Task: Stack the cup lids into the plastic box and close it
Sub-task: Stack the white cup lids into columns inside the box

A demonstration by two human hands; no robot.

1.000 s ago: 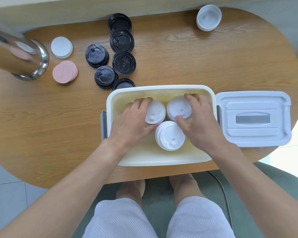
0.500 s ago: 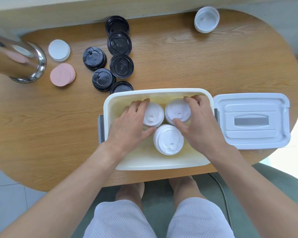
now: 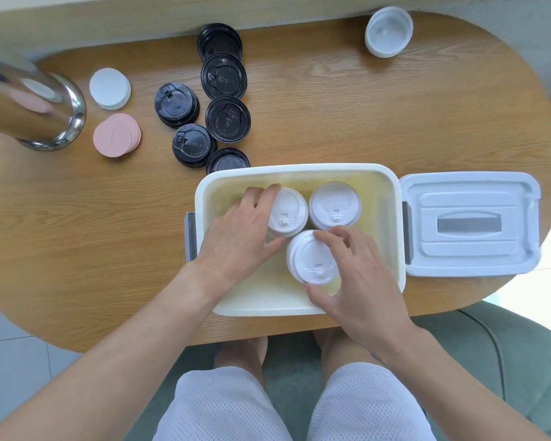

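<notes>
Steel cylinder (image 3: 29, 106): far left of the wooden table (image 3: 331, 122), mirror-bright, lying tilted out of frame.
White disc stack (image 3: 110, 88) and pink disc stack (image 3: 116, 135): just right of the cylinder, the white one farther from the person.
Black cup lids (image 3: 226, 119): six stacks or singles, clustered beyond the box's far-left corner. Raised lettering rings their tops but is too small to read.
Plastic box (image 3: 299, 302): white, open, rectangular, long axis left to right, at the table's near edge.
Left hand (image 3: 239, 237): inside the box, fingers and thumb curled round the far-left stack of white lids (image 3: 287, 211), its sip tab pointing toward the person.
Middle-far stack of white lids (image 3: 335, 203): untouched, tab toward the person.
Near stack of white lids (image 3: 312, 257): leaning slightly left, tab toward the person.
Right hand (image 3: 363, 284): fingers over the far edge and thumb at the near edge of that near stack, gripping it.
Box lid (image 3: 471, 224): just right of the box, flat, grey handle recess up, long axis left to right.
White lid stack (image 3: 388, 31): upturned, far right.
</notes>
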